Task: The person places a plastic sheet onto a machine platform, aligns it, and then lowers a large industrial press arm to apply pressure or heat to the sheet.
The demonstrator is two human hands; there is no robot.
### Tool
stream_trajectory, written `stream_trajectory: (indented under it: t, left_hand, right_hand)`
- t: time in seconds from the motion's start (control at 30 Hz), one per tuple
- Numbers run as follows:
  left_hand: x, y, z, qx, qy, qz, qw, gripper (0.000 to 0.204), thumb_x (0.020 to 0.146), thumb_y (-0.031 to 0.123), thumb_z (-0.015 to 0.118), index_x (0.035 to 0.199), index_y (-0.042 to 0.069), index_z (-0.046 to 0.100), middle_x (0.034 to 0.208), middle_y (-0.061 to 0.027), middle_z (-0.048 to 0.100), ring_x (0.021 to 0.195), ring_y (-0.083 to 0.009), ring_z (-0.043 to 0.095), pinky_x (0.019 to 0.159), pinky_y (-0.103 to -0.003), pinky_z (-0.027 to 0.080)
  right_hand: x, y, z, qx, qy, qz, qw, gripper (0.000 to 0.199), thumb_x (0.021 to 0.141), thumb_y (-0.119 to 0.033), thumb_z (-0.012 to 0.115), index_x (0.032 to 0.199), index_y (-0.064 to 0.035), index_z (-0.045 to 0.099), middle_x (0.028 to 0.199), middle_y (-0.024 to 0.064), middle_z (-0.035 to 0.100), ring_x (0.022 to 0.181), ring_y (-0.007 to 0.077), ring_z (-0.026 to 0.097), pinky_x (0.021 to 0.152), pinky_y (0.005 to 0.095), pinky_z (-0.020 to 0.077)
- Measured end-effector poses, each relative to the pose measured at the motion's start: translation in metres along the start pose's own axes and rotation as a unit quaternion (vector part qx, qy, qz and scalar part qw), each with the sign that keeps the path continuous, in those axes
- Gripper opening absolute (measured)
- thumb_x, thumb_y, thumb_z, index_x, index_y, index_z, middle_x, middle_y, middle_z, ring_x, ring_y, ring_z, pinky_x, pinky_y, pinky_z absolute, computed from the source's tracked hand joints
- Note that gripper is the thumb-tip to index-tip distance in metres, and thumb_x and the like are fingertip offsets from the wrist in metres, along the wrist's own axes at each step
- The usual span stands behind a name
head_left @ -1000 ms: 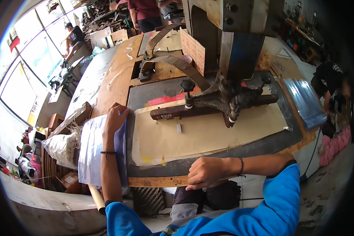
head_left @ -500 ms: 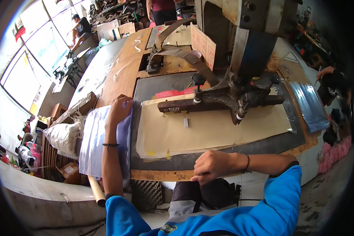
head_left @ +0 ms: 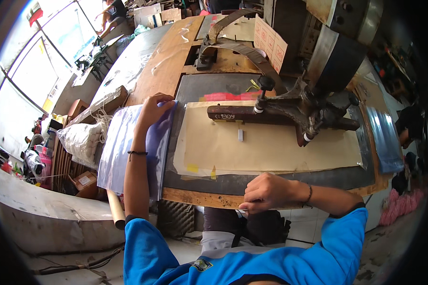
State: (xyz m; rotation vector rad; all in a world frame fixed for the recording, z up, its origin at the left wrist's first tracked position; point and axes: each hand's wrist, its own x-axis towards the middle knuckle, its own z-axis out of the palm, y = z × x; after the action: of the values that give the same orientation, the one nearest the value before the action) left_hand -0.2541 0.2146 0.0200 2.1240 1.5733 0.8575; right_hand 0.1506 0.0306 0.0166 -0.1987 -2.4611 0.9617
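Note:
My left hand point(head_left: 155, 108) is at the far right corner of a stack of clear bluish plastic sheets point(head_left: 116, 156), its fingers bent closed on the top sheet's edge. My right hand point(head_left: 264, 191) makes a loose fist over the table's wooden front edge point(head_left: 199, 197); its palm is hidden. Between and beyond the hands, a cream-coloured board point(head_left: 280, 154) lies on the dark bed point(head_left: 223, 184). A dark metal bar point(head_left: 242, 114) under a heavy press head point(head_left: 309, 111) extends across that board. A small white tab point(head_left: 240, 135) hangs at the bar's near side.
More clear plastic sheets point(head_left: 383, 142) hang over the table's right side. A printed cardboard piece point(head_left: 269, 42) stands behind the press. To the left are a white bundle point(head_left: 78, 147) and a cardboard tube point(head_left: 115, 209). A seated person point(head_left: 113, 12) is at the far left.
The view has shifted, so the table and press appear farther right and higher. Both hands keep nearly the same places, the left fingers reaching a little more to the right.

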Motion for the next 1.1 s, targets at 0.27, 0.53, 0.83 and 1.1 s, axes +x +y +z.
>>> stream_trajectory:
  t: [0.27, 0.53, 0.83, 1.1]
  left_hand:
    - [0.003, -0.012, 0.002, -0.002, 0.018, 0.032, 0.999, 0.024, 0.093, 0.018, 0.075, 0.107, -0.001, 0.077, 0.102, -0.0120, 0.077, 0.094, -0.0202, 0.072, 0.089, -0.035, 0.054]
    - [0.006, -0.002, 0.002, -0.023, 0.007, -0.044, 0.999, 0.025, 0.094, 0.022, 0.077, 0.100, -0.002, 0.074, 0.092, -0.0122, 0.076, 0.091, -0.0157, 0.070, 0.086, -0.033, 0.054]
    - [0.003, -0.029, -0.012, -0.090, 0.044, -0.026, 0.995, 0.031, 0.102, 0.023, 0.069, 0.124, 0.002, 0.072, 0.112, -0.0094, 0.077, 0.105, -0.0158, 0.068, 0.094, -0.032, 0.053]
    - [-0.049, -0.104, -0.070, 0.327, 0.210, -0.459, 0.799, 0.077, 0.094, 0.062, 0.064, 0.141, 0.002, 0.061, 0.154, -0.0255, 0.050, 0.146, -0.0408, 0.043, 0.120, -0.052, 0.033]
  right_hand:
    - [0.000, 0.003, -0.001, -0.010, -0.002, -0.013, 1.000, 0.031, 0.095, -0.022, 0.075, 0.069, -0.0071, 0.065, 0.062, 0.0079, 0.056, 0.055, 0.0251, 0.058, 0.052, 0.0395, 0.0463]
    - [0.001, 0.004, 0.001, -0.007, 0.003, -0.013, 1.000, 0.032, 0.095, -0.022, 0.076, 0.069, -0.0078, 0.064, 0.061, 0.0070, 0.055, 0.055, 0.0244, 0.058, 0.051, 0.0387, 0.0459]
    - [0.003, 0.002, 0.000, -0.006, 0.002, -0.007, 1.000, 0.031, 0.094, -0.021, 0.076, 0.069, -0.0084, 0.065, 0.062, 0.0062, 0.056, 0.055, 0.0242, 0.058, 0.051, 0.0379, 0.0464]
    - [0.002, 0.001, 0.000, -0.034, -0.026, 0.002, 0.999, 0.033, 0.096, -0.024, 0.072, 0.070, -0.0061, 0.064, 0.066, 0.0074, 0.060, 0.058, 0.0250, 0.061, 0.054, 0.0383, 0.0501]
